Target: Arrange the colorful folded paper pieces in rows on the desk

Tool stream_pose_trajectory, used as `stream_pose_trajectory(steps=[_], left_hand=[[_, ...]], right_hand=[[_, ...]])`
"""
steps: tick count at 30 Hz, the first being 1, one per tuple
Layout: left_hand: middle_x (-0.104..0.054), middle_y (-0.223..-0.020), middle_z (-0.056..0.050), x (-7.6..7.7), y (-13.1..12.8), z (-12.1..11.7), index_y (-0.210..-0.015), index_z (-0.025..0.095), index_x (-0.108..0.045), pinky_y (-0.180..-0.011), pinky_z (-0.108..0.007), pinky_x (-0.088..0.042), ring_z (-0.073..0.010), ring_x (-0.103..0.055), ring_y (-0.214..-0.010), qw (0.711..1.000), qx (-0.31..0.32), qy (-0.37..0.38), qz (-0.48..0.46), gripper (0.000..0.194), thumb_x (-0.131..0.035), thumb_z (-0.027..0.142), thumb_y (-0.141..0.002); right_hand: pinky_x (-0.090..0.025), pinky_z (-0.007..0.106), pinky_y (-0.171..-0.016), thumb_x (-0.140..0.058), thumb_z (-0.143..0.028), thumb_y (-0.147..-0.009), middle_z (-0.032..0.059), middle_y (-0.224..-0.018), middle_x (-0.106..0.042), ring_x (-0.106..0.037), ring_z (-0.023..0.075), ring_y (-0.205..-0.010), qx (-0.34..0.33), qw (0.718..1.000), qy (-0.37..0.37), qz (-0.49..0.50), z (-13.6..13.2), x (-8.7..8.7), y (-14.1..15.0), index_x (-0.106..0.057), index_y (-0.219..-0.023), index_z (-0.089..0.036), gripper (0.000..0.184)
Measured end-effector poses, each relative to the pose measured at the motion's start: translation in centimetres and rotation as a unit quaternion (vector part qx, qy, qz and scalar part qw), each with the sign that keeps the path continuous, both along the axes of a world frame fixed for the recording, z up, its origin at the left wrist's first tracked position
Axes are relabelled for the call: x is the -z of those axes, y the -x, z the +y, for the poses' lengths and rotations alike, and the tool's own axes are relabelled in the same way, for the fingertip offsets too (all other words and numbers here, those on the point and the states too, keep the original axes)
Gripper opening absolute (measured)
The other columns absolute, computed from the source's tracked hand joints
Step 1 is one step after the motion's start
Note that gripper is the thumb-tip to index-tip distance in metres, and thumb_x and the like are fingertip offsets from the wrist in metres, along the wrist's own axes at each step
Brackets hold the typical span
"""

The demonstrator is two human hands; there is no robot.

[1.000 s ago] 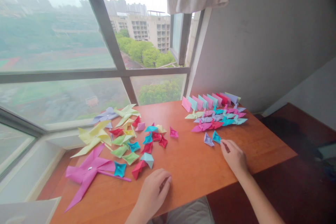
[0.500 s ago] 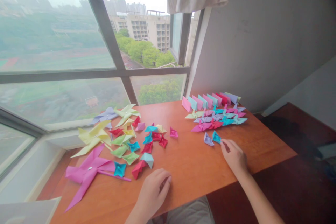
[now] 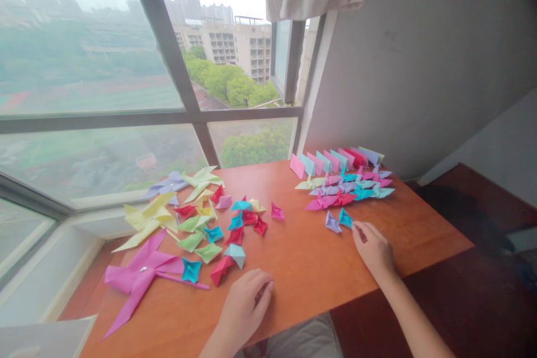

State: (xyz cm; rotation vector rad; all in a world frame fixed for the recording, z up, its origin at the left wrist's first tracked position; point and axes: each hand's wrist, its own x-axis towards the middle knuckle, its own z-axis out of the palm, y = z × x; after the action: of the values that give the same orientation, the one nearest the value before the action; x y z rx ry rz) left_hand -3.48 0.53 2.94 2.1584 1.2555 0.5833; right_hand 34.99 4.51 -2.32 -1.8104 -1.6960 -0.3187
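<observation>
My right hand (image 3: 375,247) rests on the table with thumb and forefinger pinched at the right edge of a blue paper boat (image 3: 345,218). A lilac paper boat (image 3: 333,222) stands close to the left of it. Loosely curled, my left hand (image 3: 247,301) lies near the table's front edge with nothing visible in it. Nearest to that hand are a red folded paper piece (image 3: 221,271) and a pale blue one (image 3: 236,255). Off to the left is a loose group of folded boats, among them a green one (image 3: 208,252) and a pink one (image 3: 277,211).
Behind the blue boat, rows of paper cranes (image 3: 344,199) and a row of standing folded papers (image 3: 324,163) line the wooden table (image 3: 293,268). Paper pinwheels, one magenta (image 3: 140,274) and one yellow (image 3: 151,217), lie at the left by the window.
</observation>
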Motion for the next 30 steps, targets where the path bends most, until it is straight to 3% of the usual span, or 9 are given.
stream_pose_trajectory(steps=[9, 14, 19, 22, 25, 30], left_hand=[[-0.062, -0.078, -0.003, 0.1, 0.0, 0.0, -0.088, 0.021, -0.061, -0.066, -0.026, -0.045, -0.0171, -0.06, -0.072, 1.0, 0.002, -0.001, -0.002, 0.018, -0.044, 0.02, -0.095], [-0.062, -0.078, -0.003, -0.1, 0.0, 0.0, -0.088, 0.021, -0.061, -0.067, -0.027, -0.046, -0.017, -0.06, -0.072, 1.0, 0.0, 0.001, -0.001, 0.019, -0.043, 0.02, -0.096], [-0.061, -0.073, -0.003, -0.3, -0.3, -0.1, -0.085, 0.02, -0.061, -0.063, -0.026, -0.046, -0.0164, -0.059, -0.068, 1.0, -0.009, -0.012, -0.012, 0.021, -0.043, 0.021, -0.095], [-0.063, -0.075, -0.004, -0.7, -0.1, -0.4, -0.086, 0.021, -0.062, -0.063, -0.025, -0.047, -0.016, -0.061, -0.068, 0.998, -0.024, -0.043, -0.04, 0.022, -0.042, 0.021, -0.096], [-0.068, -0.085, -0.005, -1.3, 1.2, -0.5, -0.093, 0.022, -0.064, -0.07, -0.026, -0.05, -0.0173, -0.065, -0.078, 0.992, -0.067, -0.103, -0.034, 0.018, -0.045, 0.021, -0.095], [-0.07, -0.102, -0.007, -2.5, 4.7, -0.1, -0.105, 0.024, -0.065, -0.082, -0.033, -0.052, -0.0235, -0.066, -0.095, 0.953, -0.216, -0.201, 0.066, 0.018, -0.052, 0.029, -0.093]], right_hand=[[-0.049, 0.026, -0.063, -0.047, -0.038, -0.094, 0.008, -0.087, -0.073, -0.066, 0.017, -0.067, 0.007, 1.0, -0.011, 0.006, -0.1, -0.4, 0.4, -0.071, -0.096, -0.019, 0.031], [-0.051, 0.027, -0.067, -0.049, -0.036, -0.095, 0.008, -0.086, -0.073, -0.067, 0.0173, -0.07, -0.003, 0.999, -0.025, 0.02, -0.5, -2.1, 1.3, -0.071, -0.096, -0.019, 0.028], [-0.054, 0.03, -0.074, -0.05, -0.032, -0.096, 0.009, -0.088, -0.073, -0.068, 0.019, -0.075, -0.087, 0.993, -0.037, 0.065, -1.3, -4.2, 4.8, -0.07, -0.097, -0.021, 0.022], [-0.055, 0.031, -0.077, -0.05, -0.024, -0.095, 0.0075, -0.089, -0.072, -0.069, 0.0189, -0.08, -0.175, 0.981, -0.012, 0.086, -1.9, -4.2, 8.1, -0.068, -0.1, -0.022, 0.018], [-0.055, 0.029, -0.074, -0.049, -0.018, -0.095, 0.0057, -0.087, -0.071, -0.069, 0.0178, -0.08, -0.25, 0.963, 0.025, 0.092, -2.5, -3.5, 11.4, -0.066, -0.102, -0.022, 0.018], [-0.054, 0.029, -0.071, -0.047, -0.016, -0.095, 0.0045, -0.083, -0.069, -0.068, 0.0173, -0.075, -0.303, 0.946, 0.058, 0.095, -3.0, -2.3, 14.5, -0.065, -0.098, -0.022, 0.02]])
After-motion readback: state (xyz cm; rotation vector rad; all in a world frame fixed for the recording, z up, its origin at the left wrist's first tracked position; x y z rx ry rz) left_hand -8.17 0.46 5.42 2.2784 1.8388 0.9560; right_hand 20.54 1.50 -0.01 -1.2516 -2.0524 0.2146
